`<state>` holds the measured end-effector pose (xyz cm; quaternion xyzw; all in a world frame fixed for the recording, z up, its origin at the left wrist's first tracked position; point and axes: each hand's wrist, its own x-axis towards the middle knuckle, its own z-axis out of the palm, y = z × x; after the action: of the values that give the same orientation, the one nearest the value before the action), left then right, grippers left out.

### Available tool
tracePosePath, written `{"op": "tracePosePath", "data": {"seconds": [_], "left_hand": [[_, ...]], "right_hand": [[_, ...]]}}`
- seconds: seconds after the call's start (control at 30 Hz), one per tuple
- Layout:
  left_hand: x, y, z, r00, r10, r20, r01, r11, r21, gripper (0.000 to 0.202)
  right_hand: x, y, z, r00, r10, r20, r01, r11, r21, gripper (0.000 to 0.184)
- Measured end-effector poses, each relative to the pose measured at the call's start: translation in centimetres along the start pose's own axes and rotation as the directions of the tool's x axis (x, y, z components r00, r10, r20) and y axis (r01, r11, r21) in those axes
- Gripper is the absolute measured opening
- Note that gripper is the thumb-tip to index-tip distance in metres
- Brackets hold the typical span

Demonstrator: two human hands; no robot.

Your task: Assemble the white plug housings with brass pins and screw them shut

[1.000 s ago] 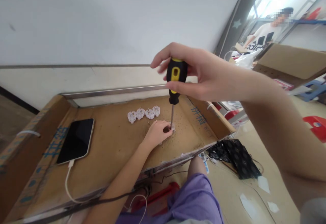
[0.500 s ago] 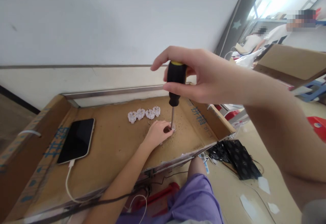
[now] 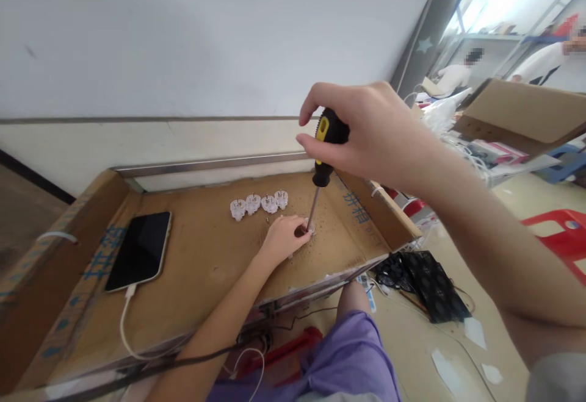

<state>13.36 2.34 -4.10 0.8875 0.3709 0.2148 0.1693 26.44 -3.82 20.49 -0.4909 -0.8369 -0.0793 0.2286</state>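
Observation:
My right hand (image 3: 366, 127) is closed around the black and yellow handle of a screwdriver (image 3: 330, 139), with thumb and index finger loose at its side. The slightly tilted shaft points down to a small clear plastic plug part (image 3: 310, 226), where my left hand (image 3: 284, 236) lies low on the cardboard. My left fingers pinch this part at the screwdriver's tip; they hide much of it. Behind that hand, several clear plug parts with metal pins (image 3: 260, 203) stand in a row. Dark specks lie around the work spot.
The cardboard-lined tray (image 3: 192, 243) has raised sides. A phone (image 3: 140, 251) with a white charging cable (image 3: 122, 323) lies at its left. A white wall rises behind. On the floor at right are black panels (image 3: 433, 286) and a red stool (image 3: 558, 234). Two people sit farther off.
My right hand has shifted a little right and turned, and the screwdriver handle now leans right with its yellow patch showing. My left hand stays in place.

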Motion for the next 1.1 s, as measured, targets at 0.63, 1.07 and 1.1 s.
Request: {"op": "tracePosePath", "data": {"seconds": [0.63,1.07,1.1], "left_hand": [[0.1,0.0,-0.1,1.0,-0.007,0.022,0.006,1.0,0.025,0.015],[0.0,-0.1,0.0,0.999,-0.022,0.026,0.022,1.0,0.013,0.015],[0.0,-0.1,0.0,0.999,-0.02,0.028,0.02,1.0,0.015,0.015]], "right_hand": [[0.1,-0.8,3.5,0.937,-0.021,-0.349,0.092,0.978,0.187,0.018],[0.2,1.6,2.3,0.991,-0.108,0.074,0.002,0.581,0.814,0.019],[0.3,1.5,2.8,0.995,-0.079,0.065,-0.016,0.51,0.86,0.024]]}}
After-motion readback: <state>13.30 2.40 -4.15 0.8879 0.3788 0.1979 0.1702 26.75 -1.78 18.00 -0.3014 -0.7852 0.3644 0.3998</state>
